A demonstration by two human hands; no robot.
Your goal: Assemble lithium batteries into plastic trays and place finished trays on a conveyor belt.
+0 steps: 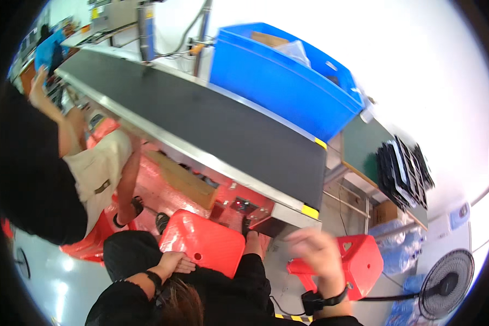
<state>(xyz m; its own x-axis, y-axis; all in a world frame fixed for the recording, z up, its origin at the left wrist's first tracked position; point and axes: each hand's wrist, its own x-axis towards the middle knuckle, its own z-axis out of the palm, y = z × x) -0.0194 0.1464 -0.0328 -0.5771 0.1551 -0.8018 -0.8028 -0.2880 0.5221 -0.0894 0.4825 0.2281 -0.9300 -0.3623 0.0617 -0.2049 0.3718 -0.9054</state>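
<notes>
Conveyor belt [212, 130] with low seating along its near edge

Farthest left, a co-worker [32, 163] sits near the belt's left end. A cardboard box [187, 182] lies under the near edge, probably tucked there out of the way. Next, the left hand [178, 262] rests at the near edge of the front stool [204, 242], its fingers side by side; how far they are folded I cannot tell. It looks like a resting pose, with nothing visibly gripped. That red stool is below the belt's near edge, between the person's legs. Beyond the far edge, a blue bin [277, 84] stands lengthwise, perhaps so its contents are within reach. Right of the belt's near corner, the right hand [316, 252], blurred, hangs loosely spread and empty before a second red stool [367, 263]. On the green tabletop [358, 141], black panels [399, 174] lean together near the right edge, presumably to save room.
</notes>
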